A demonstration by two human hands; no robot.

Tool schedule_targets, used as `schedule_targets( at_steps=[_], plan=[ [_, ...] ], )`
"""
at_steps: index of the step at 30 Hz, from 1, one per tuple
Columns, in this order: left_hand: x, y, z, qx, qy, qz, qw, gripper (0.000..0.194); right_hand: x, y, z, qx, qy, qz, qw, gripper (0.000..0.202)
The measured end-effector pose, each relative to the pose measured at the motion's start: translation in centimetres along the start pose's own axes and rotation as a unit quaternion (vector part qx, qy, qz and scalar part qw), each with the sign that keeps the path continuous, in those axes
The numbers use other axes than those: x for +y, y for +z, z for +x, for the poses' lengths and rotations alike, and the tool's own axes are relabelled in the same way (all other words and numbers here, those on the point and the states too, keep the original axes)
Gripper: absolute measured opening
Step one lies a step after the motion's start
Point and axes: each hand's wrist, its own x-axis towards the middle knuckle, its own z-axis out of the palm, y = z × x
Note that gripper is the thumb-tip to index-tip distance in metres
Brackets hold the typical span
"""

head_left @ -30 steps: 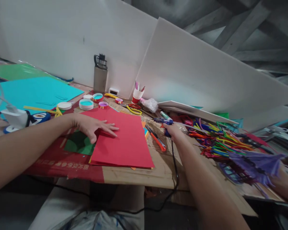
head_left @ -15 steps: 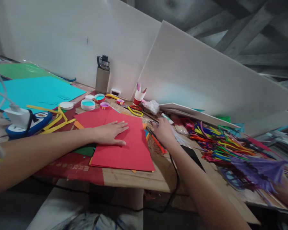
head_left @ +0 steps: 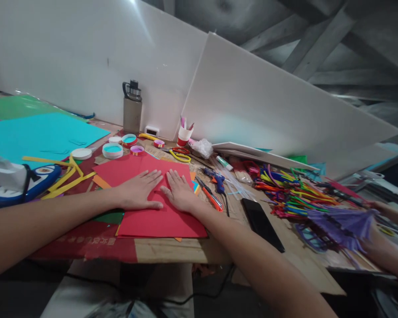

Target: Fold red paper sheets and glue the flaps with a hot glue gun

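Both of my hands rest flat on a stack of red paper (head_left: 166, 223) at the table's front. My left hand (head_left: 141, 190) lies open on the left part of the sheet, fingers stretched forward. Beside it my right hand (head_left: 179, 190) is also open, palm down, holding nothing. To the right of that hand lie an orange utility knife (head_left: 214, 201) and a blue glue gun (head_left: 220, 182) with a black cord. Edges of blue, yellow and orange paper peek out from under the red sheets.
A black phone (head_left: 262, 224) and many coloured pipe cleaners (head_left: 295, 194) lie to the right. Another person's hands hold a purple fan-like piece (head_left: 341, 227). Behind stand a bottle (head_left: 132, 110), yellow-handled scissors (head_left: 180, 156) and a paper cup (head_left: 185, 134). A blue power strip (head_left: 46, 179) lies left.
My right hand has left the glue gun area and come left onto the red paper beside my left hand. The glue gun and phone now show fully. The view has shifted slightly right.
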Motion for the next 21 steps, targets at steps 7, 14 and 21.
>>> schedule_targets(
  at_steps=[7, 14, 21],
  plan=[
    [-0.4, -0.8, -0.7, 0.001, -0.044, 0.011, 0.999, 0.105, 0.2, -0.5, -0.6, 0.003, 0.019, -0.003, 1.000, 0.083],
    [-2.8, -0.2, -1.0, 0.018, -0.110, 0.035, 0.993, 0.100, 1.0, -0.9, 0.0, 0.004, 0.000, -0.007, 1.000, 0.082],
    [-1.3, -1.8, 3.1, 0.033, -0.109, 0.093, 0.989, 0.093, 1.4, -0.3, 0.1, 0.038, -0.006, 0.002, 0.999, 0.081]
  ],
)
